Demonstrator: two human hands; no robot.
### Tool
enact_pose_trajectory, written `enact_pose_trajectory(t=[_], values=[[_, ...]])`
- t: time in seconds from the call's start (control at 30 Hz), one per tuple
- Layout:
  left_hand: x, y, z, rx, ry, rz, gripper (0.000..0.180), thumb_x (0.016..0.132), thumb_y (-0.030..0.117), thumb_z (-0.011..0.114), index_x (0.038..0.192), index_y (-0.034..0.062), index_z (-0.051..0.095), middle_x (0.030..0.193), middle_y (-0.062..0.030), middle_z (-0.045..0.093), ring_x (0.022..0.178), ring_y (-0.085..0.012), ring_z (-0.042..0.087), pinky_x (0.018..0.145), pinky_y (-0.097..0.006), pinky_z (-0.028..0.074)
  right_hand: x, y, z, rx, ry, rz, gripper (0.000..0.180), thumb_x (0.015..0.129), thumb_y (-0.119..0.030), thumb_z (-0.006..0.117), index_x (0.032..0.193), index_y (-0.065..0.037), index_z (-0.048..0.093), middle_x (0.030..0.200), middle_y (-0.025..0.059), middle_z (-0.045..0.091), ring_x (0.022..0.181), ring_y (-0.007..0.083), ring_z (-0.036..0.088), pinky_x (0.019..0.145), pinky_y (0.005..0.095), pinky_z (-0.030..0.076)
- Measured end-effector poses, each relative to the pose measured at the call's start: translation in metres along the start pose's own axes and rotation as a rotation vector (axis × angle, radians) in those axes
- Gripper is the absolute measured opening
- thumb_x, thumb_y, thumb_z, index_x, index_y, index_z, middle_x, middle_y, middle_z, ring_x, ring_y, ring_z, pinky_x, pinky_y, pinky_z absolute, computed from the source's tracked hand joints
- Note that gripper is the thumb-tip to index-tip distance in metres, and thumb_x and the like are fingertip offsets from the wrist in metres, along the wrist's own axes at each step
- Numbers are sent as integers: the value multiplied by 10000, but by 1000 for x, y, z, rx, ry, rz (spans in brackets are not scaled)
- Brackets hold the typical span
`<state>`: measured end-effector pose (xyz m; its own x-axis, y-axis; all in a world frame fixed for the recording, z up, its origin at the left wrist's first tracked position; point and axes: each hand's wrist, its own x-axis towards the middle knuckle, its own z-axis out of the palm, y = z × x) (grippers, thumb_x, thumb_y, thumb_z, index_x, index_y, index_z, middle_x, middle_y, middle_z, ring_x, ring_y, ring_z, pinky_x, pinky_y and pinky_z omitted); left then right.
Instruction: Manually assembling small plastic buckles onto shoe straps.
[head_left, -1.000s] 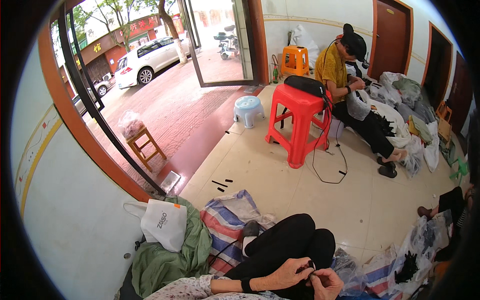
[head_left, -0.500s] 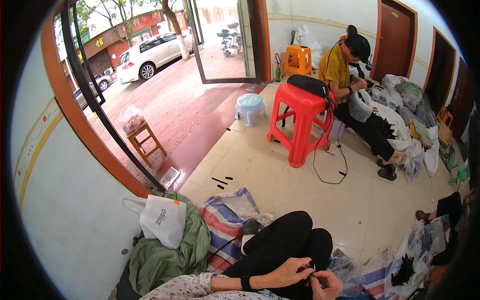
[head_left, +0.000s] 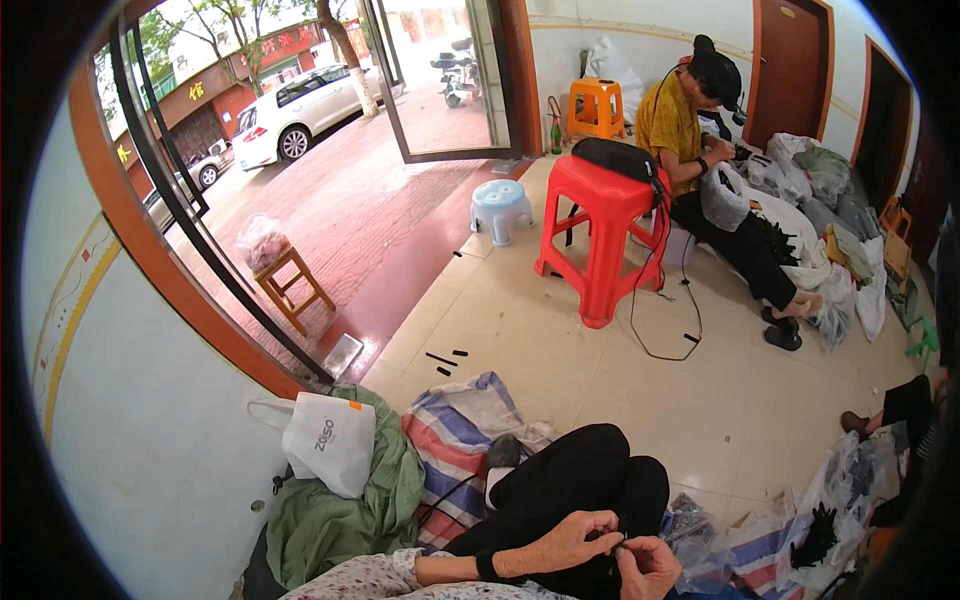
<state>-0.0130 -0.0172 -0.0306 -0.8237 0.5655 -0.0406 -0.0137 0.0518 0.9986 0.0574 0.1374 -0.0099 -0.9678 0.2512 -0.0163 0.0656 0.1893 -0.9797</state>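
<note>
Tiled floor [head_left: 560, 390] carries the work: left hand [head_left: 565, 540] and right hand [head_left: 648, 565] pinch a small dark piece [head_left: 612, 541] over the black-trousered knee [head_left: 590, 475]; slippage would likely drop it toward the plastic bags [head_left: 700, 535] at 3 o'clock.

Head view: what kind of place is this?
Likely an informal street-front workroom: tiled floor, open glass door onto a street, another person seated among bagged dark pieces. Both hands work one small dark piece.
</note>
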Motion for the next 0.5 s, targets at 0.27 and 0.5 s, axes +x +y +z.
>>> enact_pose_trajectory(t=[0.27,0.5], values=[[4,-1,-7,-22,-39,-51,203,921,175,589,830,-2,547,686,-44,595,659,-92,527,602,-262,422,3,3,2,-27,-33,12,80,862,34,652,933,-1,649,819,31,653,722,82,604,653,216,490],[6,-8,-11,-22,-59,-72,224,922,189,583,799,4,551,641,-22,570,626,-80,488,575,-267,400,9,-21,-3,-91,-130,-11,83,864,48,624,931,4,648,819,41,655,735,91,605,659,226,487]])
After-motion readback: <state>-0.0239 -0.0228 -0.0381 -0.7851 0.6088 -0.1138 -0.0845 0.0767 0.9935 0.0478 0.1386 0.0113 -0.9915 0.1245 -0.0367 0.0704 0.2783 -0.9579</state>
